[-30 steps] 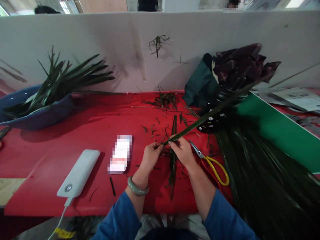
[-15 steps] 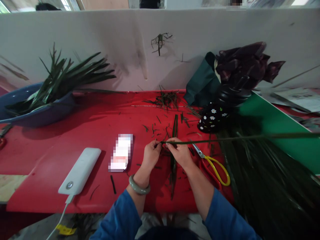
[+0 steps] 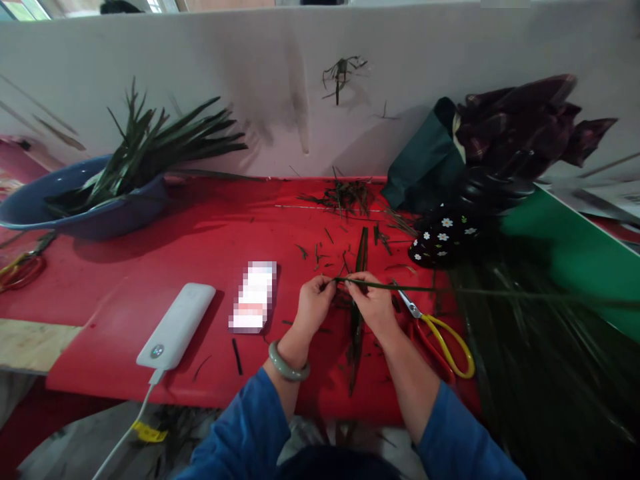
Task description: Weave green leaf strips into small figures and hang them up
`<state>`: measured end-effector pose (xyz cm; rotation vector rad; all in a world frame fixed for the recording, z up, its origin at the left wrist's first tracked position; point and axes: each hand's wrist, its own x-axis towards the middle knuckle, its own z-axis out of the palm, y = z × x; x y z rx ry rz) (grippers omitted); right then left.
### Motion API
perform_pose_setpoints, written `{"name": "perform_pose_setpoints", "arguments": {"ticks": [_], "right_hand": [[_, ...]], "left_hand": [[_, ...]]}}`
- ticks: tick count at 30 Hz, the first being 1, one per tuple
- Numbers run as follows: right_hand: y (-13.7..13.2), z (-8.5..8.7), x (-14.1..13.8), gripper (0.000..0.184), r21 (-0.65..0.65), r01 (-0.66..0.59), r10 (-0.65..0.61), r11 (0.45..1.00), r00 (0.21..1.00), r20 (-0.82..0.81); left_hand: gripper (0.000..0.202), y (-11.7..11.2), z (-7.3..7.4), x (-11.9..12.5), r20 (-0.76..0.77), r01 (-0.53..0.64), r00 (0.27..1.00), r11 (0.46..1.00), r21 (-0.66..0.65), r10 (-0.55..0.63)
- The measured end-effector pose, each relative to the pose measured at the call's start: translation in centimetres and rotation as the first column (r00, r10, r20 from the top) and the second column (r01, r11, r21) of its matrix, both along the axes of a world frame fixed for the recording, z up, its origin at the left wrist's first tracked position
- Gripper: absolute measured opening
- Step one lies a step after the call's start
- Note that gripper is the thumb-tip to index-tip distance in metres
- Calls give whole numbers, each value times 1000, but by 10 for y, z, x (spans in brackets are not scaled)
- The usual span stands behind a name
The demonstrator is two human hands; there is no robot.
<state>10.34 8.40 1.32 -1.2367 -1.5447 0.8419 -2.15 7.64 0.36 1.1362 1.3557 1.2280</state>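
Note:
A long, narrow green leaf strip (image 3: 425, 289) runs from between my fingertips off to the right edge. My left hand (image 3: 316, 300) pinches its left end, where a small dark bit shows that I cannot make out. Close beside it, my right hand (image 3: 371, 301) is closed on the same strip with thumb and finger. Beneath my right hand a folded dark green leaf (image 3: 357, 347) lies lengthwise on the red table cover (image 3: 200, 227). Scissors (image 3: 440, 333) with yellow and red handles rest just right of my right hand.
Leaf scraps (image 3: 345, 197) litter the cover. To the left are a phone (image 3: 254, 297), a white power bank (image 3: 177, 327) with a cable, and a blue basin (image 3: 100, 223) of leaves. A flowered black item (image 3: 440, 237), dark green bag (image 3: 425, 160) and dark leaves (image 3: 540, 360) lie right.
The view has swung slightly left, so everything sits further right. The long strip's far end hangs lower. Both hands keep their pinch on it, close together.

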Motion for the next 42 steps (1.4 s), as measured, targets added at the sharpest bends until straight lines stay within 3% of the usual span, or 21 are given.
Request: {"name": "perform_pose_setpoints", "arguments": {"ticks": [5,10,16,22,29,35,42], "right_hand": [[2,1,4,16,-22,18,-16,1000,995,97],[4,-3,3,18,35,66,-72,997,974,216],[4,-7,3,21,-11,48,-47,999,993,106],[6,-16,7,28,-66,12,-7,998,997,73],[0,-7,2,21,59,-15,0,998,967,256],[-2,-11,-1,21,67,-44,34,997,988,153],[4,-11,4,27,-40,82,-80,996,996,43]], "left_hand": [[18,-2,5,1,-35,43,998,999,23,-42],[18,-5,7,3,-149,68,988,991,119,-50],[17,-4,3,2,-130,36,991,994,105,-22],[18,-6,0,1,-16,99,995,991,87,-98],[15,-6,-2,0,-142,16,990,989,144,5],[16,-5,-3,1,-163,-31,985,986,163,58],[20,-5,3,3,-105,69,993,991,115,-57]]}}
